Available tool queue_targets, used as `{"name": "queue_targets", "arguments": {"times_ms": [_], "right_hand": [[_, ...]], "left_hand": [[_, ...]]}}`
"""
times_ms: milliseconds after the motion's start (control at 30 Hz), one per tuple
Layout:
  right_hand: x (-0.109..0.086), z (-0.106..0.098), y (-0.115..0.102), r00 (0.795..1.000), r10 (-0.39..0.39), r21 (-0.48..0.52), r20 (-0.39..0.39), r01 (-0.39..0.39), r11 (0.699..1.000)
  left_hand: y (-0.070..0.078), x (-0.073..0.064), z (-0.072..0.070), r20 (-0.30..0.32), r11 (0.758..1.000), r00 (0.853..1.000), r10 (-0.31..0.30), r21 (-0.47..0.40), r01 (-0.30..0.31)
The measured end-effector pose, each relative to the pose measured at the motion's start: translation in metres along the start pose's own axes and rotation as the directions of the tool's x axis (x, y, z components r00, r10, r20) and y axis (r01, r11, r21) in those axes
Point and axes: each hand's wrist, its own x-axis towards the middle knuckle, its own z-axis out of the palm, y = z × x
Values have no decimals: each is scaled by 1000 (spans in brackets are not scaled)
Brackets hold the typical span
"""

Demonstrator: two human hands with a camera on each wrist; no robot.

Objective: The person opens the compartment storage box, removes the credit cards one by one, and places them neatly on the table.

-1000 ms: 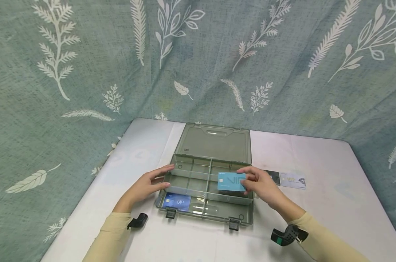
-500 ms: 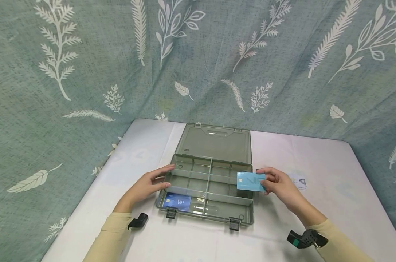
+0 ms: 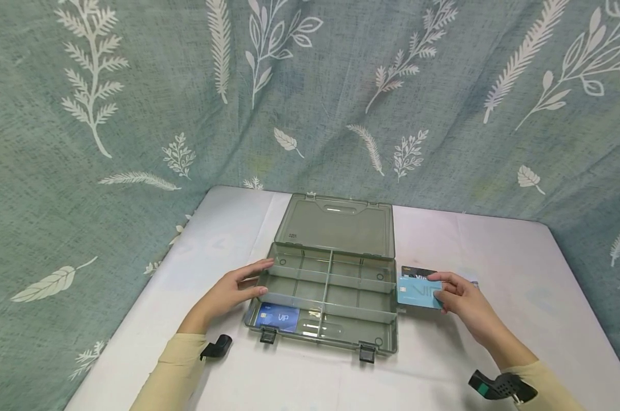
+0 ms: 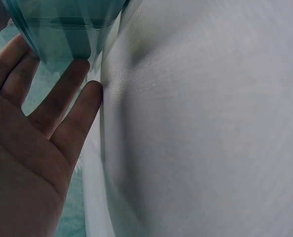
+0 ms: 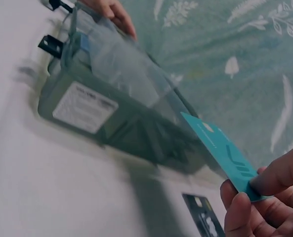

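Observation:
My right hand (image 3: 461,297) pinches a light-blue VIP card (image 3: 417,293) by its right end, just right of the storage box (image 3: 335,342). In the right wrist view the thumb lies on top of the light-blue card (image 5: 223,150), fingers beneath. A black VIP card (image 3: 414,270) lies on the table behind it, partly covered in the head view. Mostly hidden behind the hand is a whitish card (image 3: 475,283). My left hand (image 3: 235,290) rests with extended fingers at the box's left wall; the left wrist view shows its fingertips right at the wall.
The grey see-through box is open, its lid (image 3: 335,225) laid back towards the curtain (image 3: 310,114). Dividers split it into several compartments. A dark-blue VIP card (image 3: 278,317) lies in the front left one. Two black latches (image 3: 367,353) stick out in front.
My right hand has carried the light-blue card rightwards, from over the box's right compartments to beside the box, by the black card. The left hand stays in place.

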Motion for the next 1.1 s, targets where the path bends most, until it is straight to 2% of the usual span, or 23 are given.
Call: {"name": "queue_targets", "arguments": {"times_ms": [233, 467, 600, 733, 833, 933, 1033, 1100], "right_hand": [[-3, -15, 13, 996, 61, -15, -60, -62, 998], [1, -13, 23, 986, 146, -96, -82, -154, 983], [4, -7, 30, 986, 148, -137, -70, -157, 978], [6, 0, 35, 990, 108, -221, -86, -124, 967], [5, 4, 37, 992, 48, -342, -116, -85, 936], [4, 7, 36, 989, -32, -471, -146, -41, 881], [4, 10, 37, 982, -100, -553, -160, -5, 833], [3, 12, 38, 977, -136, -582, -164, 16, 813]], "left_hand": [[2, -1, -1, -1, 1000, 1000, 6, -5, -6], [3, -1, 0, 1, 1000, 1000, -1, -3, 1], [2, -1, 0, -2, 1000, 1000, 1, -3, -1], [2, -1, 1, -1, 1000, 1000, -4, 2, 4], [2, 0, 0, 0, 1000, 1000, -5, 0, 5], [3, 0, 0, 0, 1000, 1000, -4, -4, 4], [2, -1, 0, 1, 1000, 1000, -5, -3, 5], [2, -1, 0, 2, 1000, 1000, -3, 0, 3]]}}
